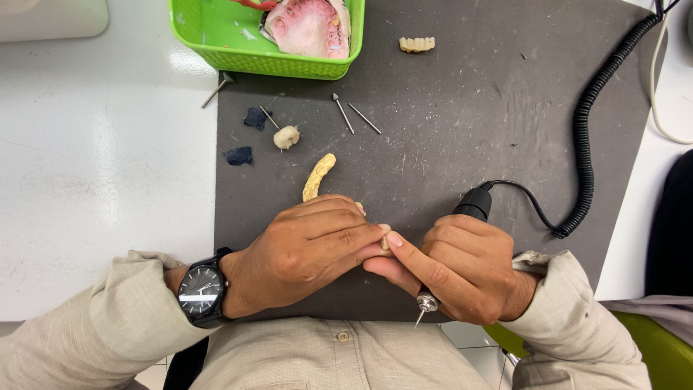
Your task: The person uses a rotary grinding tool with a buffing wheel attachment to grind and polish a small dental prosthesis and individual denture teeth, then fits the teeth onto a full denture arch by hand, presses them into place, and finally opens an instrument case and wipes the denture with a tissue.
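A white table (94,180) carries a dark grey work mat (462,130), and the mat takes most of the view. At the top edge of the mat stands a green plastic basket (216,40) with a pink dental cast (307,27) inside it. A black coiled cord (585,123) runs down the right side of the mat and ends at the back of a black rotary handpiece (471,206).

The left hand (310,253), with a black wristwatch (202,290) on its wrist, lies on the near part of the mat. Its fingers are closed together and pinch a small tooth-coloured piece (385,243) at the fingertips; most of the piece is hidden, so its shape I cannot tell. The right hand (462,271) touches the left one at this same place, its index finger resting against the piece. The right hand is closed around the handpiece, which passes through the palm; the metal bur tip (421,309) comes out below the hand and points toward the person, away from the piece.

Just above the left hand lies a curved yellowish row of teeth (318,177), its lower end covered by the knuckles. Farther up are a small whitish polishing bur (286,136), two thin loose burs (354,115), two dark blue scraps (245,137), and a short tooth bridge (417,44) near the basket.
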